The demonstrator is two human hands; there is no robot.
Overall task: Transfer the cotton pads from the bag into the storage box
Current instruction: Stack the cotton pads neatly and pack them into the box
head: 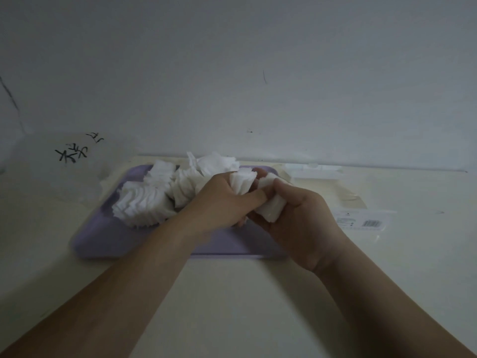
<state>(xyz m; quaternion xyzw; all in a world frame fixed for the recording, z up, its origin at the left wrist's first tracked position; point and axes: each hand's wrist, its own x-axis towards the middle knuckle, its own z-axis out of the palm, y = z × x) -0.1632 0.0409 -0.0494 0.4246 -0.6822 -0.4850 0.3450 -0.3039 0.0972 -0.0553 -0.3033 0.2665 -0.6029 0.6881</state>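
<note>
A lilac tray-like storage box (108,239) lies on the cream table, with several fanned stacks of white cotton pads (142,202) piled in its far left half. My left hand (219,200) grips a small stack of pads (241,180) above the box's middle. My right hand (296,215) holds another stack of pads (272,206) right beside it, and the two hands touch. The clear plastic bag (343,197) lies flat to the right of the box, a barcode label showing near its front edge.
A white wall (258,86) rises directly behind the table. A clear plastic container (59,171) with black handwritten characters stands at the left. Bare cream table surface (245,306) stretches toward me between my forearms.
</note>
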